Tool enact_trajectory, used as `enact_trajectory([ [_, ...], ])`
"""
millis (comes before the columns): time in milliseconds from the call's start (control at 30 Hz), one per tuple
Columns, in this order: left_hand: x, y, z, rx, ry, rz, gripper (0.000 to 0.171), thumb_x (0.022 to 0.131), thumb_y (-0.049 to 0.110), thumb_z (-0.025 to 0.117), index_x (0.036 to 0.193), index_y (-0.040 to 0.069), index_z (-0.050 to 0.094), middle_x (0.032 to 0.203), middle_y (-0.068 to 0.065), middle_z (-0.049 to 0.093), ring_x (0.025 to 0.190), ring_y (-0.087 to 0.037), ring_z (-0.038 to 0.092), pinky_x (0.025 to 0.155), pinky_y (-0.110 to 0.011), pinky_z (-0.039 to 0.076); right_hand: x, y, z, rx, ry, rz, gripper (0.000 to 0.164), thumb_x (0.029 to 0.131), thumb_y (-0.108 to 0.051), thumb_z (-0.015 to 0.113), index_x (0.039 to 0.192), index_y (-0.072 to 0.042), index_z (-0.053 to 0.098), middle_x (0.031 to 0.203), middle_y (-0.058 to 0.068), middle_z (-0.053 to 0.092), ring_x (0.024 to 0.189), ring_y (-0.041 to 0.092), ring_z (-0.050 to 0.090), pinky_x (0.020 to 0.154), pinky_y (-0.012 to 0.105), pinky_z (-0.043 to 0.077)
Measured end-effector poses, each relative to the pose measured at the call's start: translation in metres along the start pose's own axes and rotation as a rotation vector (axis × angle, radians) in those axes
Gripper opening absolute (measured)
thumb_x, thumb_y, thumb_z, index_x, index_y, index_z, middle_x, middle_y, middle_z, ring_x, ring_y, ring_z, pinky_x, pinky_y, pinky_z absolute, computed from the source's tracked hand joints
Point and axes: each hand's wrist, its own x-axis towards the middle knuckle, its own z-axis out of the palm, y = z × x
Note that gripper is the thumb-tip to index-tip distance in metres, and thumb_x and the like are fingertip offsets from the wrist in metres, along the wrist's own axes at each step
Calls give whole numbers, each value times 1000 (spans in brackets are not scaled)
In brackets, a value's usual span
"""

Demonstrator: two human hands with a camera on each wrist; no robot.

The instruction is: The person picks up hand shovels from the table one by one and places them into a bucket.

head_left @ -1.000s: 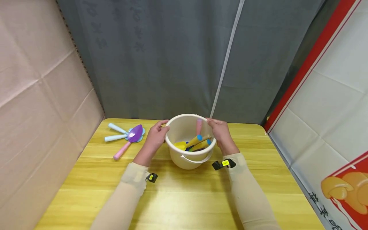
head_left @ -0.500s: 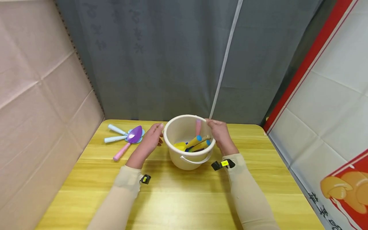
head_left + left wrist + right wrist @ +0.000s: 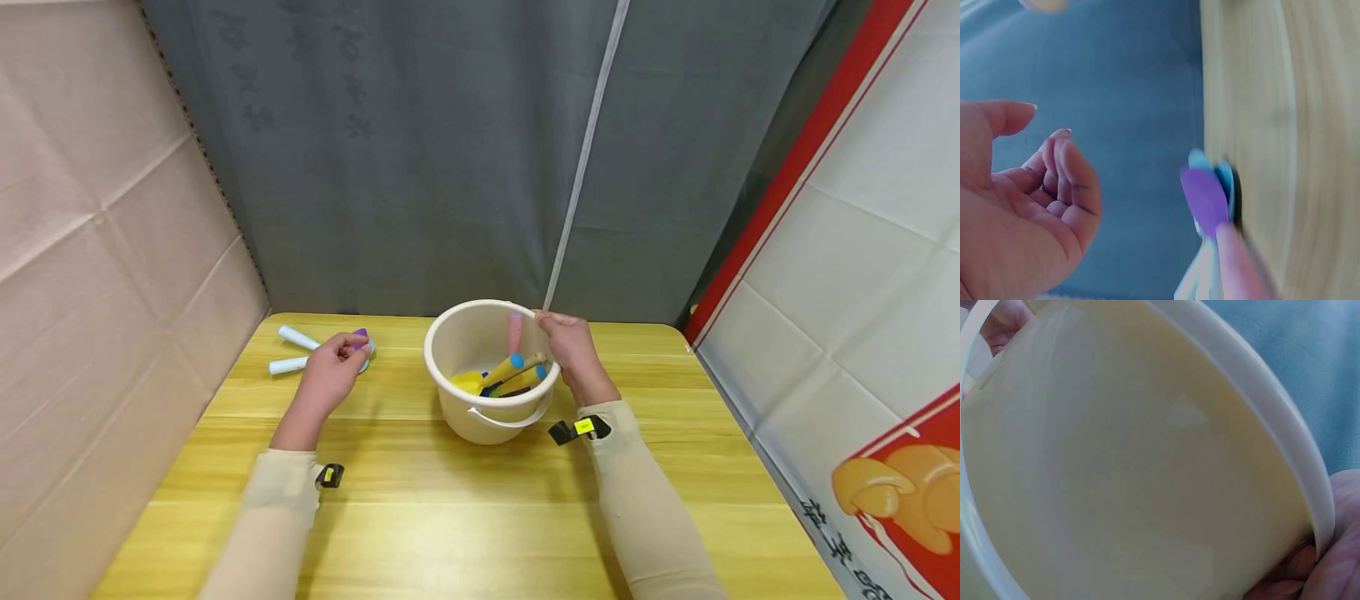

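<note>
A cream bucket (image 3: pixel 465 421) stands on the table, tilted slightly, with several toy tools inside. Among these are a yellow shovel (image 3: pixel 467 382) and a pink handle (image 3: pixel 515 332). My right hand (image 3: pixel 573 350) grips the bucket's right rim, thumb and fingers on either side of its wall. Over the tools on the left hovers my left hand (image 3: pixel 330 375), fingers loosely curled and holding nothing. The left wrist view shows it apart from a purple trowel (image 3: pixel 1205 200) with a pink handle. That trowel lies across light blue tools (image 3: pixel 1226 181), partly hidden by the hand in the head view.
The wooden table (image 3: pixel 465 517) backs onto a grey curtain (image 3: pixel 390 167). A pale cloth wall (image 3: pixel 112 292) closes the left side. To the right hangs a white and red printed sheet (image 3: pixel 847 292). The bucket's white handle (image 3: pixel 510 421) hangs down in front.
My left hand has let go of the bucket's left rim and moved left, over the trowel and blue tools. The right hand still holds the rim; the bucket has barely moved.
</note>
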Motion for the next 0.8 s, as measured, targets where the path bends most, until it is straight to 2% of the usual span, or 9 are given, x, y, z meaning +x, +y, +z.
enact_trajectory([
  [200, -4, -24, -23, 196, 42, -34, 47, 112, 36, 60, 141, 0, 68, 121, -18, 68, 107, -34, 63, 87, -45, 54, -1, -1, 0, -6, 4, 3, 40, 114, -24, 60, 143, 1, 72, 145, 23, 69, 128, 33, 67, 110, 47, 57],
  [367, -8, -47, -35, 334, 38, -20, 49, 108, 34, 64, 136, -6, 69, 125, -25, 72, 112, -41, 69, 95, -57, 55, -1, -1, 0, -13, -3, 16, 40, 114, -25, 60, 145, -2, 72, 147, 21, 69, 132, 33, 65, 111, 48, 56],
  [533, -12, -62, -43, 380, 17, -29, 64, 107, 46, 68, 136, -11, 66, 129, -33, 70, 116, -49, 68, 96, -63, 54, -1, -1, 0, -14, -6, 17, 41, 114, -26, 59, 145, -1, 71, 148, 21, 68, 134, 35, 65, 112, 50, 55],
  [667, -11, -74, -47, 419, -20, -48, 80, 108, 59, 63, 142, -13, 62, 136, -38, 66, 125, -54, 63, 103, -68, 51, 0, -2, 0, -20, -10, 10, 41, 115, -27, 59, 145, -2, 71, 148, 21, 67, 136, 36, 64, 114, 51, 54],
  [800, -8, -86, -51, 415, -75, -86, 90, 108, 65, 58, 151, -15, 54, 146, -42, 58, 135, -58, 56, 111, -72, 46, 1, -1, 0, -16, -14, 9, 41, 115, -27, 59, 145, -2, 71, 148, 21, 68, 136, 36, 64, 114, 50, 54],
])
